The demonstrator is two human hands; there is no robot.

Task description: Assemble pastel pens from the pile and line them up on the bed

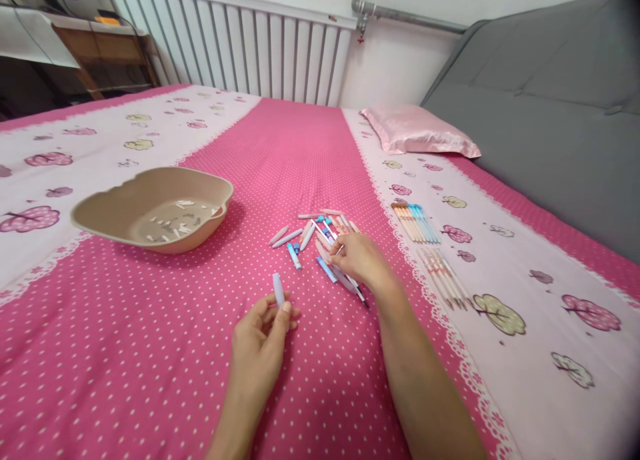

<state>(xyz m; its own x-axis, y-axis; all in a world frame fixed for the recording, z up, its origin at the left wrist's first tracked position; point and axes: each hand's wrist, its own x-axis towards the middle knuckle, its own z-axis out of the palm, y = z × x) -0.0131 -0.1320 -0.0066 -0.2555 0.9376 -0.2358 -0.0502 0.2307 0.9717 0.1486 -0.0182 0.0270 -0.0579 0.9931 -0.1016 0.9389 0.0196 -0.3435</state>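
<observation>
My left hand (pixel 264 330) is closed round a pale lavender pen barrel (pixel 278 287), held upright just above the pink bedsheet. My right hand (pixel 361 255) reaches into a loose pile of pen parts, its fingertips pinched together. Whatever lies between those fingertips is mostly covered. Thin white sticks like refills show beside the fingers. Pink and pale blue barrels (pixel 287 237) lie around the pile. A short blue pen part (pixel 295 256) lies between my hands, and another blue piece (pixel 327 270) sits just below my right fingers. A dark-tipped stick (pixel 361 296) pokes out under my right wrist.
To the left stands a beige basin (pixel 150 243) with small white pieces inside. On the right lie a row of pens with orange and blue ends (pixel 416 224) and a row of whitish pens (pixel 444 277). A pink pillow (pixel 417 131) and grey headboard (pixel 540 107) are beyond.
</observation>
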